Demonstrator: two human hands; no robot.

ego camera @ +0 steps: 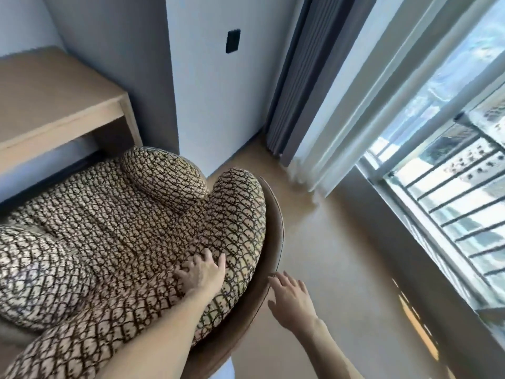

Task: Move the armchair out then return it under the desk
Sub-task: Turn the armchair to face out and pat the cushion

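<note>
The armchair (114, 220) has puffy cushions in a beige and dark brown pattern and a brown curved outer shell (273, 242). Its front end reaches under the light wooden desk (54, 105) at the upper left. My left hand (202, 272) rests flat on the padded backrest cushion, fingers spread, not gripping. My right hand (289, 299) hovers open beside the shell's rim, fingertips close to the edge; I cannot tell whether they touch it.
A white wall corner (213, 91) with a black switch plate (232, 41) stands behind the chair. Grey and white curtains (314, 91) hang at the right beside a large window (451, 173) with railings. Tan floor (328, 242) lies between the chair and the window.
</note>
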